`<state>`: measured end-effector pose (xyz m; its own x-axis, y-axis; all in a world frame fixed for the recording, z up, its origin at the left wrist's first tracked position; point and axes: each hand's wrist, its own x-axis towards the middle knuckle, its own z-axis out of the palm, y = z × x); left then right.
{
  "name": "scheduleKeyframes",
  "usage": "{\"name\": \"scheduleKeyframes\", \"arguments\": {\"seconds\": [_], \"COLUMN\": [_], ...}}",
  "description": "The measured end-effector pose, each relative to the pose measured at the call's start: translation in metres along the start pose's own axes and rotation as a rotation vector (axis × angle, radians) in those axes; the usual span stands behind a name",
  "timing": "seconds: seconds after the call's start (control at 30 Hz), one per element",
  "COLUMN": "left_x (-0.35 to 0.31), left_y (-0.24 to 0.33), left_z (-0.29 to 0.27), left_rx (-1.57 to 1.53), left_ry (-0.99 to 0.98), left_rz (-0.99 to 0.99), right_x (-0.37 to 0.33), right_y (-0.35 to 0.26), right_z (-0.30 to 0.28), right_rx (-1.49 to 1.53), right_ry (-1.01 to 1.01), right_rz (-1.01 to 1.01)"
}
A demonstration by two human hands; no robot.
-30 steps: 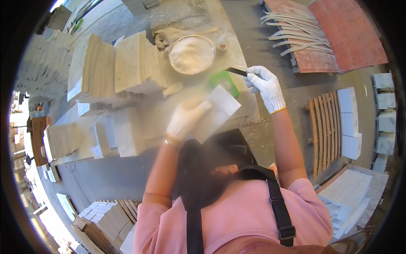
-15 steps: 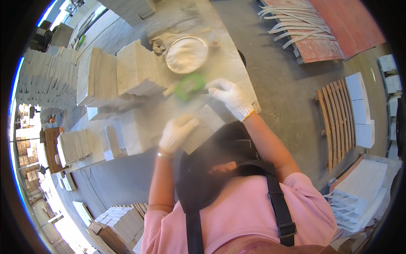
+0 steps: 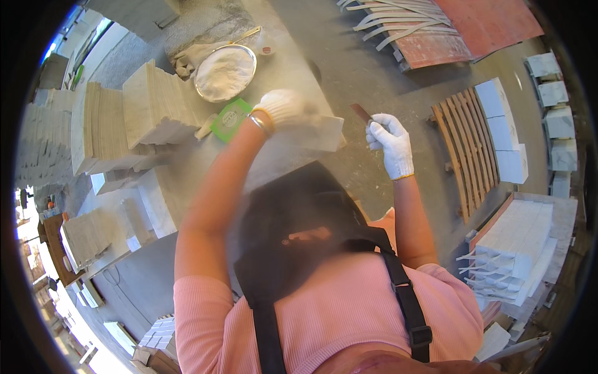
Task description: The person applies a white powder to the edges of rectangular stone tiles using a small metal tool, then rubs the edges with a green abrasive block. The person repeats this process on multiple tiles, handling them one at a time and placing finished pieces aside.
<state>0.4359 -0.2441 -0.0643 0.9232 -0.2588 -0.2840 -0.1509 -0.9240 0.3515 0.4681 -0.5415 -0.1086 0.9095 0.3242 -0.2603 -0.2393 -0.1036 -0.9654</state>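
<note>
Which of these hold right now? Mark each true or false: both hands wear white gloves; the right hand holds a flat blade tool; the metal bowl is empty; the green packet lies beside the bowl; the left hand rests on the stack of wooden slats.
1. Both hands wear white gloves. True: the left hand and the right hand are gloved.
2. The right hand holds a flat blade tool. True: a dark flat blade sticks out from its fingers.
3. The metal bowl is empty. False: the metal bowl holds white powder.
4. The green packet lies beside the bowl. True: the green packet lies just below it on the stone table.
5. The left hand rests on the wooden slats. False: it is on a pale stone slab on the table.
</note>
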Motion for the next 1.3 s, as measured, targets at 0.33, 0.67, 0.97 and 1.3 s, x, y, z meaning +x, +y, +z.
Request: {"name": "scheduleKeyframes", "arguments": {"seconds": [0.33,0.67,0.97,1.3], "left_x": [-0.018,-0.006,0.005,0.008], "left_y": [0.040,0.027,0.014,0.017], "left_z": [0.056,0.072,0.068,0.071], "left_rx": [0.048,0.258,0.139,0.192], "left_ry": [0.619,0.648,0.605,0.678], "left_rz": [-0.202,-0.004,0.021,-0.022], "right_x": [-0.014,0.010,0.012,-0.007], "right_y": [0.011,-0.002,-0.003,-0.007], "right_z": [0.004,0.003,0.014,0.015], "right_rx": [-0.004,-0.235,-0.400,-0.728], "right_ry": [-0.013,-0.181,-0.249,-0.201], "right_rz": [-0.060,-0.144,-0.269,-0.485]}}
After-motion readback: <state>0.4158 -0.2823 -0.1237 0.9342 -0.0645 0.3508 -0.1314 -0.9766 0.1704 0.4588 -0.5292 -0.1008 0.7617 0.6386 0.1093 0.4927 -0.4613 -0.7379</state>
